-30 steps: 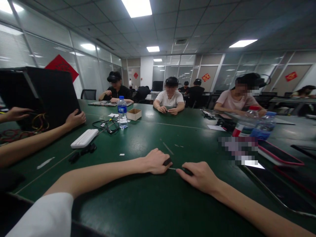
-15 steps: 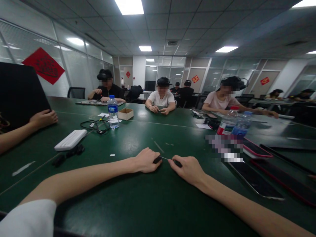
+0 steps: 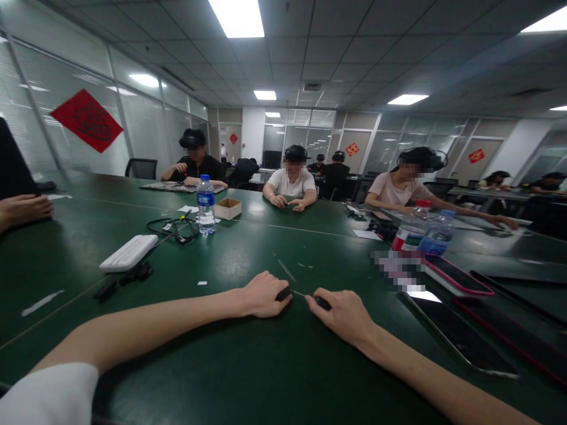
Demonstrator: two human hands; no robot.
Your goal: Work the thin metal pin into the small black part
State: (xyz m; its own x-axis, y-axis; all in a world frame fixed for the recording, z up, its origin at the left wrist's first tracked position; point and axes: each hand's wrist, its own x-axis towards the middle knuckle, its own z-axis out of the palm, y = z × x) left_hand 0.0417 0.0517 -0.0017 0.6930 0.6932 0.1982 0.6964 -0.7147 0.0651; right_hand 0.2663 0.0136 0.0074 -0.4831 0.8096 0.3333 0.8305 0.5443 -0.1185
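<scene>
On the green table [image 3: 248, 366], near the middle, my left hand [image 3: 267, 294] is closed round a small black object [image 3: 283, 293]. Just right of it, my right hand [image 3: 343, 310] is wrapped round another small black object [image 3: 323, 303]. A thin light-coloured line [image 3: 299, 293] spans the short gap between the two objects. What the objects are is too small to tell. Both hands rest low on the tabletop, apart from each other.
At left lie a white power strip [image 3: 128, 254] and black cables [image 3: 175, 227], with a water bottle [image 3: 206, 206] and wooden box [image 3: 228, 209] behind. On the right are two bottles, phones [image 3: 460, 333] and another person's reaching arm. People sit across the table.
The view has tilted slightly, so everything sits a little lower. At far left, another person's hand and the dark panel have moved further left. Both my hands keep their grips.
</scene>
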